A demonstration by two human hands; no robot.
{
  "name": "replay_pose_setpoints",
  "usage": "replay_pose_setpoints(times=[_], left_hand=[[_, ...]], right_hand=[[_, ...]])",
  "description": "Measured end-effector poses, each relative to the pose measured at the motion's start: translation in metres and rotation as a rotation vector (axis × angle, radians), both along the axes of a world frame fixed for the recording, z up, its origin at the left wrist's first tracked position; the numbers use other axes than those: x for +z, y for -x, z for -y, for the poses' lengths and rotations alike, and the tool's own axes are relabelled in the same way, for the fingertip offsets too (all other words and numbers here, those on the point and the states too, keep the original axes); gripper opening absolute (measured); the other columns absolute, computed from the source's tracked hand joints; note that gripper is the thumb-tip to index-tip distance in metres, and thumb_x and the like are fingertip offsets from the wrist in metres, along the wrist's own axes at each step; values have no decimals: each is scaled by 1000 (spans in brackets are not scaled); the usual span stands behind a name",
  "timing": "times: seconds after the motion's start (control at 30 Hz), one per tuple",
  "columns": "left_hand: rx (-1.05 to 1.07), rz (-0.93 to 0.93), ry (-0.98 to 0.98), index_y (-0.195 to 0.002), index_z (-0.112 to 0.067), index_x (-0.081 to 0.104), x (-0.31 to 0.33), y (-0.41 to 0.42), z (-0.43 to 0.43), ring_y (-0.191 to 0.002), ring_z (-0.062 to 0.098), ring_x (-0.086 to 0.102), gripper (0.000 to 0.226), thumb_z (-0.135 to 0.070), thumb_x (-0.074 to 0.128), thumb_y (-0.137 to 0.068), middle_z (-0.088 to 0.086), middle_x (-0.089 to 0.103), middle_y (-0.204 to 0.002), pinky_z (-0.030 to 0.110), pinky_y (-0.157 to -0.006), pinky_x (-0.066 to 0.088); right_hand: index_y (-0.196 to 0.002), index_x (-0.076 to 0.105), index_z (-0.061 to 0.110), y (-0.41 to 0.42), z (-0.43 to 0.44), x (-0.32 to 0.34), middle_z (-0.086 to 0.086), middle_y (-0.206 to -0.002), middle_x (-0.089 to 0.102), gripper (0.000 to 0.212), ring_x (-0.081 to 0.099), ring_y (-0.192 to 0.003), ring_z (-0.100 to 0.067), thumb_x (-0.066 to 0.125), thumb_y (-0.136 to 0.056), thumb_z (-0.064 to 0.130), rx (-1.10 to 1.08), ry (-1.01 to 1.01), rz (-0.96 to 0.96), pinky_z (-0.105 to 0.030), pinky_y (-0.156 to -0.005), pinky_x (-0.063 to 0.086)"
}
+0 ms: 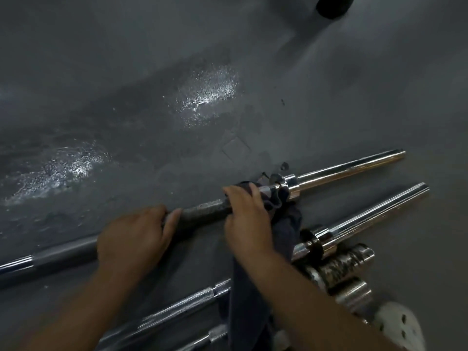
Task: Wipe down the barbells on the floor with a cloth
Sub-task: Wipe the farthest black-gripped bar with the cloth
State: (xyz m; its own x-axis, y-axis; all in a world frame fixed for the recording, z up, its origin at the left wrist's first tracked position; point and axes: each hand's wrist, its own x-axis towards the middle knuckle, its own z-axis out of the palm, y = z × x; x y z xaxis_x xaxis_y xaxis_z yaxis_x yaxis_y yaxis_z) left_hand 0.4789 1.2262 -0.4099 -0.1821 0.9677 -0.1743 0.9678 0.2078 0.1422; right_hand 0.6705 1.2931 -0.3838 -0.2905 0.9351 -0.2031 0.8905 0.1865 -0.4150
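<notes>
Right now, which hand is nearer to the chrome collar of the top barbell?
Right. The right hand holds the cloth beside the collar; the left hand grips the shaft farther along.

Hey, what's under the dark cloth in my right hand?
The cloth wraps the top barbell beside its chrome collar, gripped by the right hand. Its hanging tail covers part of the second barbell; that stretch is hidden.

Dark grey floor [126,59], two light patches [210,95] reflected on it, faint square outline [236,149] seen mid-floor, black round object [333,6] cropped at top, white perforated object [400,325] bottom right
</notes>
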Motion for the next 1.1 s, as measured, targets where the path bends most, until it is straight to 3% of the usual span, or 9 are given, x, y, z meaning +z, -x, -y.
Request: replay_pose_setpoints(times=[0.13, 0.33, 0.43, 0.57, 0.67, 0.8, 0.9, 1.0, 1.1], left_hand=[[54, -7, 67, -83, -23, 65, 7, 8, -17, -80, 27, 70, 66, -64, 14, -96, 2, 71, -82, 31, -62, 45], [34, 170, -291, -93, -21, 59, 0, 46, -63, -86, 32, 59, 38, -51, 36, -99, 6, 60, -91, 39, -65, 45], [23, 203, -379, -95, -16, 60, 2, 68, -92, -87, 36, 57, 41, -50, 37, -96, 11, 59, -93, 42, -68, 46], [-69, 69, -223, -94, -19, 61, -5, 66, -93, -88, 34, 60, 49, -54, 26, -100, 7, 62, -94, 38, -67, 48], [-63, 55, -182, -93, -18, 64, -2, 54, -76, -76, 33, 64, 54, -53, 23, -98, 7, 67, -86, 35, -62, 45], [-40, 42, -163, -108, -14, 63, -1, 35, -47, -83, 35, 63, 46, -46, 34, -94, 11, 67, -95, 40, -72, 45], [-45, 124, -173, -118, -11, 62, 3, 23, -19, -89, 36, 62, 45, -36, 42, -87, 12, 68, -104, 42, -78, 47], [80, 308, -175, -103, -24, 69, 17, 28, -12, -86, 30, 64, 31, -34, 47, -83, 2, 71, -95, 38, -71, 52], [149, 270, -141, -91, -24, 65, 14, 24, -15, -78, 30, 65, 28, -41, 43, -88, 0, 70, -83, 36, -63, 51]], right_hand=[[-132, 57, 23, -60, -42, 13, 1, -142, 51, 66, 42, -134, -18, 50, -71, -3, 105, 19, 15, -38, -112, 38], [-149, 36, 18, -14, -43, 13, -2, -162, 18, 73, 11, -150, -24, 52, -81, -4, 249, 62, 78, -40, -116, 32], [-152, 29, 26, -26, -52, 16, -7, -163, 6, 84, 20, -147, -31, 64, -78, 8, 166, -73, 60, -41, -109, 40], [-148, 33, 24, -38, -50, 10, -17, -148, 32, 72, 48, -124, -38, 68, -85, 26, -100, 56, 265, -43, -97, 45], [-125, 59, 17, -37, -69, 9, -15, -119, 61, 43, 61, -108, -32, 61, -83, 9, -68, 73, -57, -33, -89, 47], [-135, 54, 14, -5, -101, 16, -15, -131, 54, 44, 51, -120, -29, 55, -91, 16, -591, -189, -362, -26, -103, 34], [-130, 59, 20, 35, -51, -3, -8, -132, 56, 41, 48, -120, -35, 54, -90, 25, -224, -210, -103, -36, -104, 30], [-115, 67, 23, 9, -30, 8, -2, -117, 63, 39, 54, -106, -28, 56, -80, 11, 195, -172, -115, -35, -96, 40], [-108, 69, 15, -30, -49, 8, -11, -114, 63, 41, 55, -105, -37, 51, -73, 7, -189, -280, -44, -42, -94, 43]])
